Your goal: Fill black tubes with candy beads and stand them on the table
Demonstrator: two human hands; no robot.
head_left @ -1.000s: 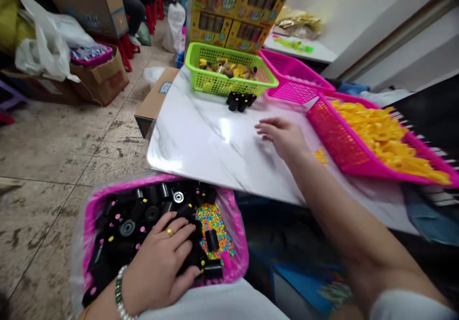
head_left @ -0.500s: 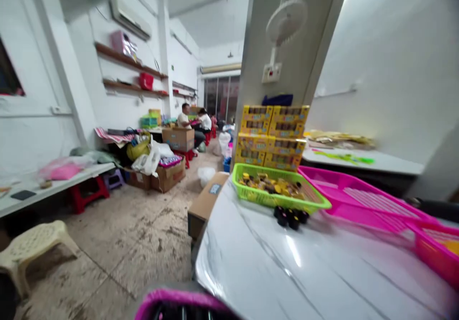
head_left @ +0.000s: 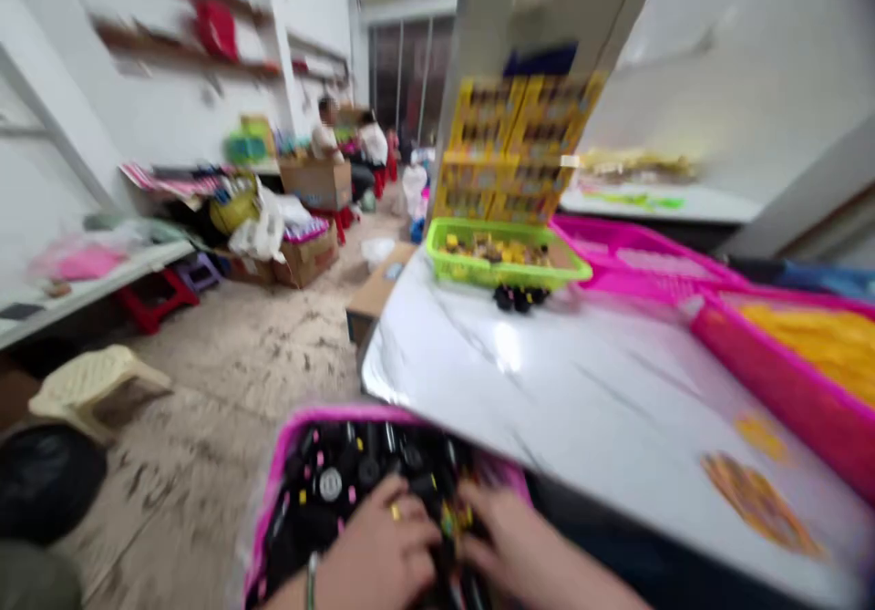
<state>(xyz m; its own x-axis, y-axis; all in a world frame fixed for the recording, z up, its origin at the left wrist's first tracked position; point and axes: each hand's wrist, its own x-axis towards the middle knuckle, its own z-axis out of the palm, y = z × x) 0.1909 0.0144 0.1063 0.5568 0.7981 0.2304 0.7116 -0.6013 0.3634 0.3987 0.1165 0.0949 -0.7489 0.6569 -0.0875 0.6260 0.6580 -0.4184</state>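
A pink-rimmed basket (head_left: pixel 268 501) at the bottom of the head view is full of small black cylindrical pieces (head_left: pixel 373 469), some with pink or yellow spots. My left hand (head_left: pixel 386 546), with a ring and a bracelet, is in the basket over the pieces. Its fingers are curled; what they hold, if anything, is hidden. My right hand (head_left: pixel 512 542) reaches into the same basket from the right, close to my left hand. Its fingers are smeared by motion, beside a blurred yellow and green bit among the black pieces.
A white marble-patterned table (head_left: pixel 465 364) carries a lime-green basket (head_left: pixel 512 273) of small yellow and brown pieces, black pieces (head_left: pixel 520 298), pink trays (head_left: pixel 758 373) and stacked yellow boxes (head_left: pixel 512 149). A cream stool (head_left: pixel 96 382) stands left. Two people sit in the background.
The view has tilted down, showing more of the pink-rimmed basket. Both my hands have come into view inside it, among the black pieces.
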